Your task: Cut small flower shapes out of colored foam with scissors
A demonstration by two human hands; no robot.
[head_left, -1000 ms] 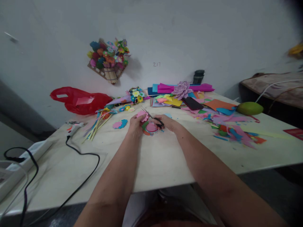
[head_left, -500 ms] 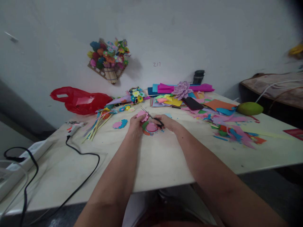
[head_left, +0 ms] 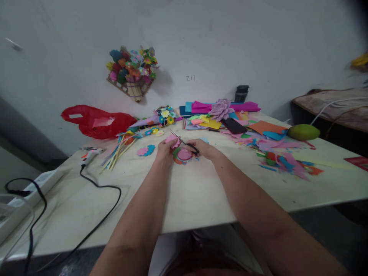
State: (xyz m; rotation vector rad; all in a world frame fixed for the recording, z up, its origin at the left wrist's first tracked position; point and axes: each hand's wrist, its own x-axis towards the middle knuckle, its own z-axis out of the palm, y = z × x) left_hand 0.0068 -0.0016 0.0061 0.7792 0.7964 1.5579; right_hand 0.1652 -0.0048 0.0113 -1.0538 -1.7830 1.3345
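My left hand (head_left: 164, 149) pinches a pink scalloped paper flower (head_left: 171, 141) by its near edge. In my right hand (head_left: 202, 148) is a pair of scissors (head_left: 193, 148) with black handles, its blades pointing up and left along the flower's right edge. Whether the blades touch the paper I cannot tell. Below the hands, round paper pieces (head_left: 184, 155) in pink, green and orange lie on the table, with tiny clippings around them. To the left of my left hand, a pink scalloped cutout (head_left: 142, 151) overlaps a blue one (head_left: 150, 149).
Paper scraps (head_left: 290, 163) are heaped at the right, near a green mango-like fruit (head_left: 303, 132). A phone (head_left: 234, 125) and a lilac flower (head_left: 221, 110) lie at the back. Left are a red bag (head_left: 106, 122), a glue gun (head_left: 91, 155) and a power strip (head_left: 43, 184).
Almost nothing differs. The scissors and the pink flower have shifted only very slightly; both hands keep their hold.
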